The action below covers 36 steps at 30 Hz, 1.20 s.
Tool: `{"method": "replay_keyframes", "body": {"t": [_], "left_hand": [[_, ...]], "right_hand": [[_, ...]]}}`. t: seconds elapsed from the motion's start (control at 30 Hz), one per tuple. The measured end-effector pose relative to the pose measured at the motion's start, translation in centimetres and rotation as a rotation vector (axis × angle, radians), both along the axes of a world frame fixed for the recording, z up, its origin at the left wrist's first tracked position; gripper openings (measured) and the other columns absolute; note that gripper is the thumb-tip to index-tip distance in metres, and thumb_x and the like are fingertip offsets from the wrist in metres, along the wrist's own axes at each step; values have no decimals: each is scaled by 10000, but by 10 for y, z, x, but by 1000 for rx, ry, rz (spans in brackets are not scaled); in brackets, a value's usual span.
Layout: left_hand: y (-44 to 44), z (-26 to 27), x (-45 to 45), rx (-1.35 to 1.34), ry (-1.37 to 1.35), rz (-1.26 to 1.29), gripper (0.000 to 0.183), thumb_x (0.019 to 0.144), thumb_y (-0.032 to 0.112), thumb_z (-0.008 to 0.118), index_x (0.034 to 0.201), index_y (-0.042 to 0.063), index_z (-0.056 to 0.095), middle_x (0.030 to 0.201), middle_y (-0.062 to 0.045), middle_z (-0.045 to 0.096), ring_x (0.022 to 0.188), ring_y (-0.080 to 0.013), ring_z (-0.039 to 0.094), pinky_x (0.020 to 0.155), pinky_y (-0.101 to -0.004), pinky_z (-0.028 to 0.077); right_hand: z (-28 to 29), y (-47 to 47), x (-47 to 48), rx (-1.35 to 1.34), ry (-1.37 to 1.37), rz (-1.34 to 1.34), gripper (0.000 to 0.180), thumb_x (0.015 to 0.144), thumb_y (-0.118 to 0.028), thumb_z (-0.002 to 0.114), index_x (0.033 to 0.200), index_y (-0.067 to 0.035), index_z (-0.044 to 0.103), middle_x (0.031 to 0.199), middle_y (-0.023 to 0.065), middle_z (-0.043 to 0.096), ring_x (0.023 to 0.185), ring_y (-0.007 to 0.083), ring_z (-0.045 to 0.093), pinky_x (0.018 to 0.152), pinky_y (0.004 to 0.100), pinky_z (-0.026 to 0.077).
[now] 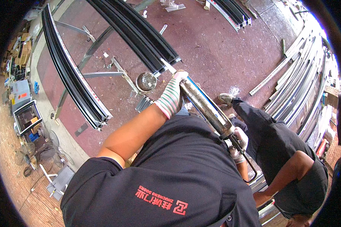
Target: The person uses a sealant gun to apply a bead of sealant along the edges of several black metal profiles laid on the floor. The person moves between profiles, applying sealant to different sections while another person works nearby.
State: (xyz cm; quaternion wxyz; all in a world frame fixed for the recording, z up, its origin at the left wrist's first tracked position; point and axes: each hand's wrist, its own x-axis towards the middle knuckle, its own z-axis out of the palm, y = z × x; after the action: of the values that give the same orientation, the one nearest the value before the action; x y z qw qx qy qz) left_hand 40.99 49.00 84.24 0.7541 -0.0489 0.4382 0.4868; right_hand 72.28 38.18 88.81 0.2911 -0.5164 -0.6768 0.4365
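Note:
A caulking gun (206, 103) with a sausage-type tube lies diagonally before my body. My left hand (173, 93), in a striped knit glove, grips its front end near the white nozzle (167, 65). Around the handle at the rear is my gloved right hand (240, 143); the gun partly hides its fingers. The nozzle's tip touches or hovers just over the near end of a long black metal profile (142, 37); which of the two cannot be told. A second black profile (71, 68) with a light printed edge lies to the left.
Metal supports (102, 74) stand under the profiles. A round metal container (146, 82) is beside the near profile end. A co-worker in dark clothes (284, 147) is close on my right. Long metal strips (298, 73) are piled at right; more black profiles (230, 12) lie at the top.

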Motion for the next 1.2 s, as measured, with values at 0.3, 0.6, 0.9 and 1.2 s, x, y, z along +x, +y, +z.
{"method": "replay_keyframes", "body": {"t": [0.3, 0.6, 0.9, 1.2], "left_hand": [[1, 1, 0, -2, -4, 20, 364, 957, 412, 623, 1168, 151, 482, 969, -157, 660, 883, -324, 710, 821, -507, 619], [-1, -7, -2, 11, 1, 0, 316, 960, 398, 621, 1137, 168, 497, 969, -146, 660, 877, -324, 710, 815, -506, 619], [1, -4, -5, 39, -30, 8, 298, 949, 379, 637, 1117, 175, 500, 958, -133, 644, 882, -333, 705, 813, -517, 616], [-8, -3, 1, -16, -41, 30, 236, 955, 349, 643, 1058, 164, 539, 882, -101, 643, 851, -336, 710, 827, -507, 607]], "right_hand": [[-4, -1, -1, 33, -5, -19, 607, 787, -643, 671, 869, -42, 632, 785, 111, 617, 710, 281, 627, 657, 361, 483], [-6, -2, -2, 71, -16, -9, 491, 763, -527, 684, 841, -47, 623, 770, 110, 621, 694, 279, 622, 652, 366, 486], [-5, 0, -2, 54, -15, -8, 451, 710, -469, 724, 856, -54, 628, 762, 104, 613, 680, 275, 611, 644, 354, 484], [-8, -7, 5, 56, -39, -4, 573, 768, -624, 711, 853, -62, 635, 760, 99, 607, 680, 277, 609, 646, 367, 480]]}}
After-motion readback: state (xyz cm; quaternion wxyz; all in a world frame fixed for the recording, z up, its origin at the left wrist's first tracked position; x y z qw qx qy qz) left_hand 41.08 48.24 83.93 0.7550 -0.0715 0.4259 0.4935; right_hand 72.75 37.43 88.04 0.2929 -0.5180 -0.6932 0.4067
